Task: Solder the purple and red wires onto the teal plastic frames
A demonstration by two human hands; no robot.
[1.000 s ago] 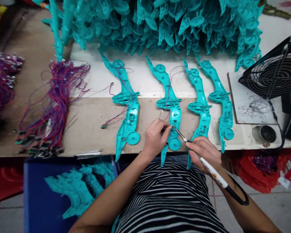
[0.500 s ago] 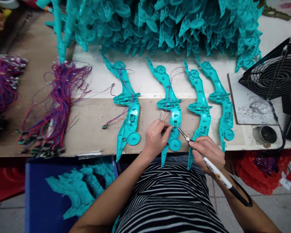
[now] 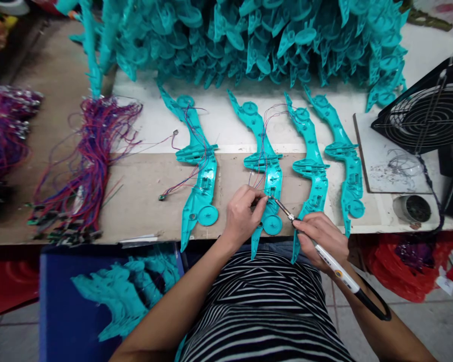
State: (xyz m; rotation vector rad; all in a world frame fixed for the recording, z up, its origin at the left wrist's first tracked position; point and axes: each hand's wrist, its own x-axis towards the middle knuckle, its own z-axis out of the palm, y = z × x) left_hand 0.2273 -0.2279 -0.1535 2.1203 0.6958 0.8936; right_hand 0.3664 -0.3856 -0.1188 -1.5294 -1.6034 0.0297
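Observation:
Several teal plastic shells lie in a row on the bench. My left hand [image 3: 242, 213] is closed in a pinch on a thin wire at the lower part of the second shell [image 3: 266, 171], which carries red and blue wires. My right hand [image 3: 322, 237] grips a white-handled soldering iron [image 3: 334, 269] like a pen. Its metal tip touches the shell just beside my left fingertips. Another wired shell [image 3: 200, 166] lies to the left, and two shells [image 3: 313, 166] lie to the right.
A big heap of teal shells [image 3: 249, 40] fills the back of the bench. Bundles of red and blue wires [image 3: 86, 161] lie at the left. A black fan [image 3: 426, 113], a board with solder scraps [image 3: 388, 161] and a small tin [image 3: 413, 207] stand at the right. A blue bin [image 3: 71, 311] of shells sits below.
Both hands stay almost still at the second shell. The soldering iron has shifted very slightly, its tip remaining at the same spot.

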